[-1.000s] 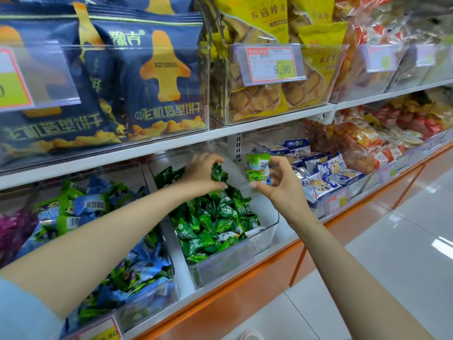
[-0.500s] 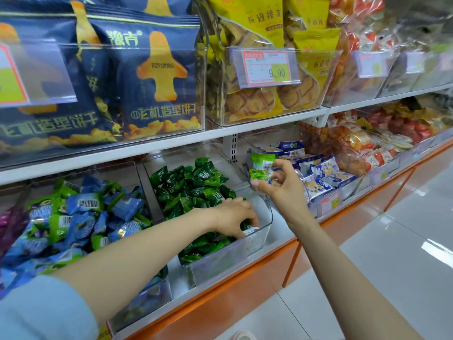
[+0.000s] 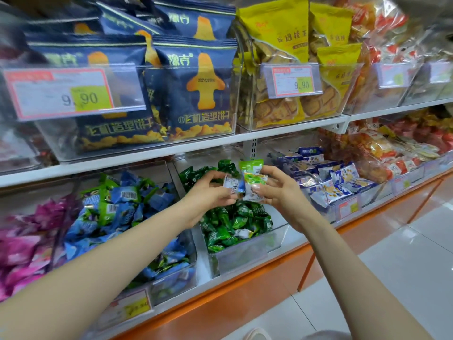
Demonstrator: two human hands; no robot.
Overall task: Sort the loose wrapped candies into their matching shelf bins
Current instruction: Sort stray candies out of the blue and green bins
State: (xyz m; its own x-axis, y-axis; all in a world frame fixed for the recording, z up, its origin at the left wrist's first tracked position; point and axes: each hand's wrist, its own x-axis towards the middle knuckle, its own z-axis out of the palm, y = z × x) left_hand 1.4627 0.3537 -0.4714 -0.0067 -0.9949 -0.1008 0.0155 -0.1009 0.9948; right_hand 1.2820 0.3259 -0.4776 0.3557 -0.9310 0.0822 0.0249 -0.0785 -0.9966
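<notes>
Both hands meet above the clear bin of dark green wrapped candies [image 3: 235, 222] on the lower shelf. My left hand [image 3: 208, 192] pinches a white-and-blue wrapped candy [image 3: 232, 186] between thumb and fingers. My right hand [image 3: 277, 187] grips a small bunch of light green wrapped candies [image 3: 252, 174], and the two lots touch. Left of that bin stands a bin of mixed blue and green candies [image 3: 117, 212]. To the right is a bin of blue-and-white packets [image 3: 340, 180].
Pink wrapped candies [image 3: 22, 244] fill the far-left bin. The upper shelf [image 3: 220, 143] carries clear bins of navy biscuit bags, yellow bags and price tags. Red and orange snack packs line the right. An orange base and a white tiled floor lie below.
My left hand has come up out of the green candy bin with a white-and-blue candy and moved beside my right hand. The view has shifted closer to the shelf.
</notes>
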